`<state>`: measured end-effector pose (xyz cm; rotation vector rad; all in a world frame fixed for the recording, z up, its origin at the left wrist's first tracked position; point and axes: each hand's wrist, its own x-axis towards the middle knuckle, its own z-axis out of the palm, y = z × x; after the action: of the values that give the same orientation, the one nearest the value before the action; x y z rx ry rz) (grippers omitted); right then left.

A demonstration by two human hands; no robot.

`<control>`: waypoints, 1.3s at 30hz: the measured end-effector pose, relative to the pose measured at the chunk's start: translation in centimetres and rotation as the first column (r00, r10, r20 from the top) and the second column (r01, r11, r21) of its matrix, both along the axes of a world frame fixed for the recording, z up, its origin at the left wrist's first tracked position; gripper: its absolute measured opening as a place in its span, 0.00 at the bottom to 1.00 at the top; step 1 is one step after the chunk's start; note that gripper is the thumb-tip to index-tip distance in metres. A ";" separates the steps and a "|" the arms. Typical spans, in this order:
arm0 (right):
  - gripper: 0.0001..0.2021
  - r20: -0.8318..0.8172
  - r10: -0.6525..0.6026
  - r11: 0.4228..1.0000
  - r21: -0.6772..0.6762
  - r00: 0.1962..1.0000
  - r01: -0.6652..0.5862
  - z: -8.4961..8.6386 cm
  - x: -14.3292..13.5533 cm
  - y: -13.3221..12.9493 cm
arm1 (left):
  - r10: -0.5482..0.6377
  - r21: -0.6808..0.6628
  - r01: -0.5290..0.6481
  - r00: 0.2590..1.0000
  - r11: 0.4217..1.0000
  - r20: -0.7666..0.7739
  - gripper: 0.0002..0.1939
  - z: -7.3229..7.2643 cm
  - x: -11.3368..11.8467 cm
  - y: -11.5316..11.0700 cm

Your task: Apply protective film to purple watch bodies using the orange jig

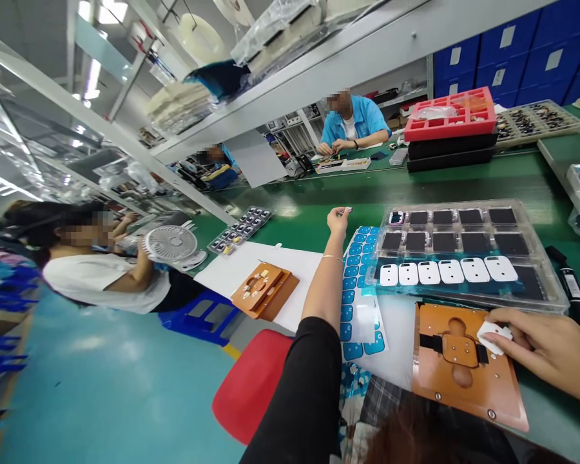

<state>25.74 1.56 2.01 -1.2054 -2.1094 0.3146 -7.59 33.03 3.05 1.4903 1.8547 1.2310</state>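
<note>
My left hand is stretched far forward over the green bench, fingertips pinched around a small pale piece too tiny to name. Between thumb and fingers, my right hand grips a white rounded-square plate with small holes. That plate is above the right part of an orange-brown fixture board, which has a shaped recess and a black strip across it. Behind the board, several similar white plates lie in a row on blue film over a clear plastic tray with dark rectangular pads.
Sheets of blue stickers lie left of the tray. A second orange fixture rests on white paper further left. A black marker-like bottle is at right. Red and black trays are stacked behind. Co-workers sit across and to the left.
</note>
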 end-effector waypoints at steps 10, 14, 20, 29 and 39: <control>0.12 0.072 -0.024 0.998 0.053 0.997 0.021 -0.1 0.0 -0.2 | -0.296 -0.148 0.272 0.939 0.951 -0.174 0.16 1.4 -1.3 -4.0; 0.11 0.022 -0.029 0.978 0.209 0.999 0.024 0.7 0.0 0.0 | -0.472 -0.074 0.468 0.857 0.881 -0.204 0.19 1.6 -0.6 -12.2; 0.10 -0.043 -0.040 0.953 0.299 0.998 0.052 3.1 -0.5 -0.3 | -0.550 0.038 0.566 0.814 0.824 -0.189 0.21 0.9 1.4 -18.6; 0.15 0.207 0.041 0.879 0.458 0.977 -0.134 9.6 -6.3 -0.6 | -0.395 -0.001 0.413 0.870 0.911 0.294 0.32 1.2 0.2 -21.4; 0.06 0.367 -0.027 0.893 0.427 0.930 -0.143 5.1 -6.4 2.0 | -0.361 0.062 0.370 0.833 0.927 0.419 0.20 0.4 2.4 -24.0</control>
<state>19.33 3.53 7.11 -0.9727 -2.3585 -0.3920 -5.18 9.05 3.41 1.3493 1.2248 1.2189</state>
